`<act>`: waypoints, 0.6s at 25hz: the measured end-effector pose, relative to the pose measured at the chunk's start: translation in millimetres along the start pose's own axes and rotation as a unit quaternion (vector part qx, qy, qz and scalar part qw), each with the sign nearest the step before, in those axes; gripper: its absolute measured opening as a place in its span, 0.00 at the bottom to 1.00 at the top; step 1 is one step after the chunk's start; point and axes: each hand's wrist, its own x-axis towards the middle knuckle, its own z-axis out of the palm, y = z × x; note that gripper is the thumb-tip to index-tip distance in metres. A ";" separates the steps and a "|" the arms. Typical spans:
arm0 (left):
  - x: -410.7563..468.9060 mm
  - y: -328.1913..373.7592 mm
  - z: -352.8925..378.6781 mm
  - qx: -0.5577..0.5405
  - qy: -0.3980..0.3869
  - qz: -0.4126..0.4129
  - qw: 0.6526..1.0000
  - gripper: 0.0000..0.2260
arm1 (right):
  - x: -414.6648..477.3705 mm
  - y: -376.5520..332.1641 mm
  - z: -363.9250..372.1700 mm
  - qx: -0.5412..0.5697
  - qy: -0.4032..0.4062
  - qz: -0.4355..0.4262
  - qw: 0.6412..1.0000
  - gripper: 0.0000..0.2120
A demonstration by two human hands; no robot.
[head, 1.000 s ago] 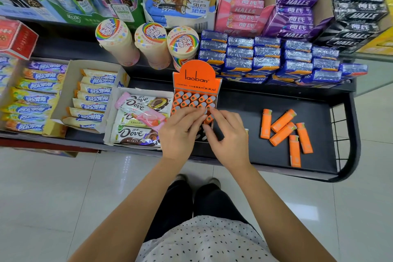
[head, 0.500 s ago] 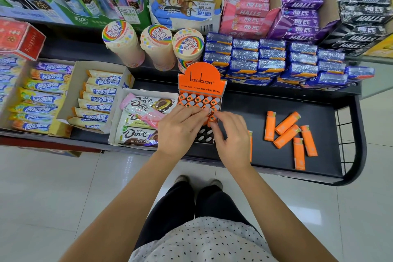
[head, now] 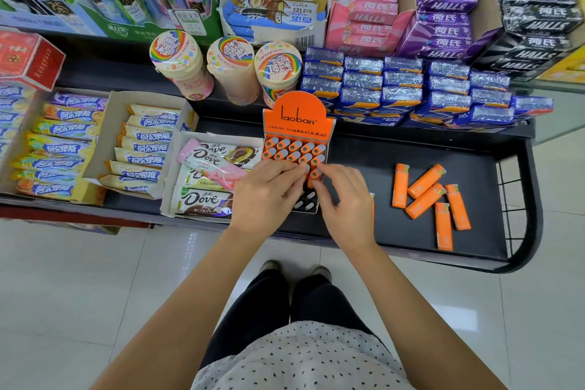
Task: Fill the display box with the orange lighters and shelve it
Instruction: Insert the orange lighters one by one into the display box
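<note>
The orange "laoban" display box [head: 299, 119] stands tilted on the black shelf [head: 364, 152]. Two full rows of orange lighters with grey caps [head: 294, 150] fill its back, and dark empty slots show at its front. My left hand [head: 266, 196] lies palm down over the box's front left, holding it, with fingertips on a lighter cap. My right hand [head: 345, 199] pinches an orange lighter [head: 315, 174] standing at the right end of the third row. Several loose orange lighters [head: 427, 196] lie on the shelf to the right. Another lighter [head: 372, 209] is mostly hidden behind my right hand.
A tray of Dove chocolate bars [head: 205, 174] touches the box's left side. Candy tubs [head: 234, 70] and blue packs [head: 402, 85] stand behind it. The shelf ends in a curved wire rail [head: 522, 199] at the right. White floor tiles lie below.
Both hands have stayed on the box. My right fingertips have closed in on the lighter in the third row. The view has shifted slightly.
</note>
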 end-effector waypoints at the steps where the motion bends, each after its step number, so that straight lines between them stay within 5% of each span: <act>1: 1.6 0.3 -1.1 -0.008 -0.003 -0.008 1.000 0.06 | 0.0 -0.2 0.0 0.003 -0.001 0.001 1.000 0.10; 15: -4.2 1.4 -0.2 0.005 -0.052 -0.070 0.996 0.09 | -12.7 -0.7 -3.6 -0.018 0.000 -0.018 1.000 0.14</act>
